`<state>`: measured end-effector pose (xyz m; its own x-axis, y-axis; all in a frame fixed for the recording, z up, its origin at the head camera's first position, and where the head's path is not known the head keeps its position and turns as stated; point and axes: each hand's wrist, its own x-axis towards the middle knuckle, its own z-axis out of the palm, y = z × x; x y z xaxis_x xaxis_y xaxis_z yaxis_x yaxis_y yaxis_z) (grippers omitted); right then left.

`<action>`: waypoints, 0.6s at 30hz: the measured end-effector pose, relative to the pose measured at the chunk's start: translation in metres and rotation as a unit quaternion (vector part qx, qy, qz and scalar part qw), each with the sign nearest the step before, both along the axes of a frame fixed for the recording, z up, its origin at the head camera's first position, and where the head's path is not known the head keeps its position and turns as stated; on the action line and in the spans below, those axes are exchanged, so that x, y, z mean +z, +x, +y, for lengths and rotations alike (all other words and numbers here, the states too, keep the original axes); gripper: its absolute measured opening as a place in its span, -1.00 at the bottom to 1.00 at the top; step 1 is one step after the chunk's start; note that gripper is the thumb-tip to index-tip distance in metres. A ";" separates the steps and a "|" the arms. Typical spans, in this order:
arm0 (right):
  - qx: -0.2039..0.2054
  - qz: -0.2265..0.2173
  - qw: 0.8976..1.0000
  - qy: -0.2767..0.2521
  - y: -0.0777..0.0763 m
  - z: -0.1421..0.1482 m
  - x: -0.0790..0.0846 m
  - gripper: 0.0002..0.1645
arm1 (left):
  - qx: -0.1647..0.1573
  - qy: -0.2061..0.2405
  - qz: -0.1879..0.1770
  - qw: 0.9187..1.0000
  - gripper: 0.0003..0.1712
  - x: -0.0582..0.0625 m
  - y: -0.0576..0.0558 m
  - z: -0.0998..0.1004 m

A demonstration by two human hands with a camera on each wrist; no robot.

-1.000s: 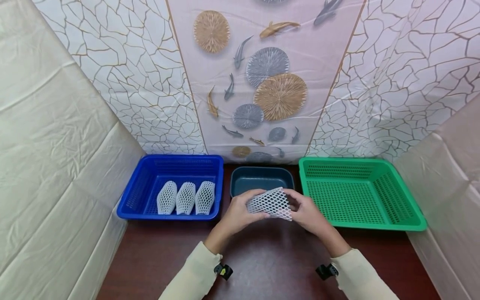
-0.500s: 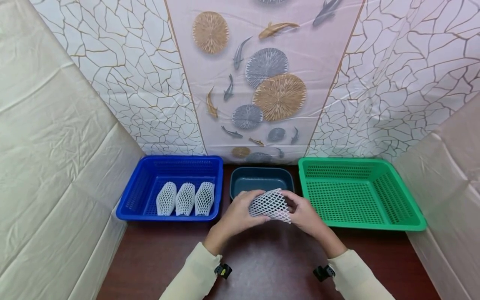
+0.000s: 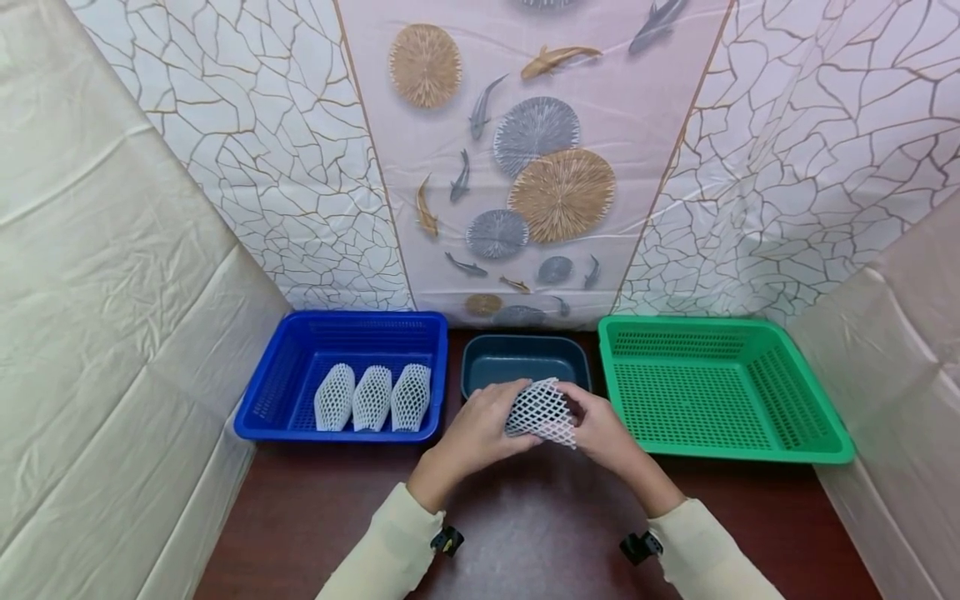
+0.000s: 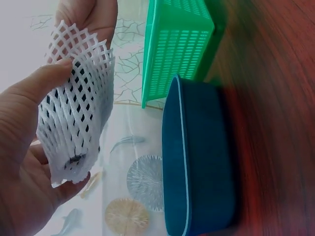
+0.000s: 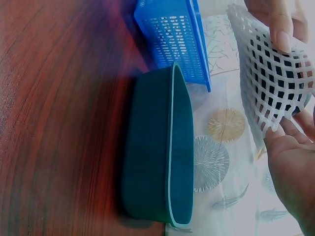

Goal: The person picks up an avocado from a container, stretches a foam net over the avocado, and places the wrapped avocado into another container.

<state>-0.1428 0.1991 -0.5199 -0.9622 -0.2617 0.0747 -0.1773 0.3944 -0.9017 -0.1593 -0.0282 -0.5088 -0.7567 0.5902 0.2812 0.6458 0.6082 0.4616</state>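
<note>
Both hands hold a white foam net sleeve (image 3: 542,412) above the table, just in front of the dark teal tub. My left hand (image 3: 480,427) grips its left end, thumb on the near side and fingers behind. The right hand (image 3: 604,429) pinches the wider, jagged rim at the other end. Through the mesh of the sleeve (image 4: 78,105) in the left wrist view, something dark shows inside; its kind is hidden. Three similar net sleeves, a left one (image 3: 334,398), a middle one (image 3: 372,400) and a right one (image 3: 411,398), lie side by side in the blue basket.
The blue basket (image 3: 360,433) stands at the left and a green basket (image 3: 690,408) at the right. Between them is the teal tub (image 3: 525,367), partly behind the hands. A patterned cloth (image 3: 555,275) hangs behind, and pale cloth walls flank the brown table (image 3: 525,517).
The right hand has moved slightly left, toward the left hand. The sleeve's exposed part looks shorter, with its open rim shifted left and a little lower. The baskets stay put.
</note>
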 end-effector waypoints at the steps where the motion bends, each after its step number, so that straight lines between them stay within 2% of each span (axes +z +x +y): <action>1: 0.006 0.001 1.000 -0.001 0.000 -0.001 0.000 -0.23 | 0.002 -0.011 0.006 1.000 -0.01 0.000 0.001 0.000; 4: 0.023 0.012 1.000 0.004 0.000 -0.005 0.003 -0.23 | 0.014 -0.049 0.029 0.998 0.07 0.002 0.001 0.002; 7: 0.030 0.029 0.999 0.012 -0.001 -0.008 0.005 -0.27 | 0.028 -0.067 0.034 0.997 0.08 0.003 0.000 0.004; 11: 0.016 0.060 0.998 0.017 -0.003 -0.009 0.009 -0.42 | 0.041 -0.049 0.000 0.998 0.00 0.003 -0.004 0.001; 14: 0.008 0.099 0.994 0.037 -0.004 -0.009 0.012 -0.53 | 0.050 -0.027 -0.020 0.998 -0.03 0.001 -0.009 -0.007; 18: 0.004 0.157 0.985 0.075 -0.007 -0.011 0.015 -0.56 | 0.067 -0.002 -0.006 0.998 -0.02 -0.001 -0.016 -0.023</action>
<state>-0.1493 0.1882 -0.5052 -0.8957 -0.3008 0.3275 -0.4417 0.5164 -0.7337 -0.1750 -0.0516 -0.5099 -0.8323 0.4847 0.2689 0.5528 0.6905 0.4665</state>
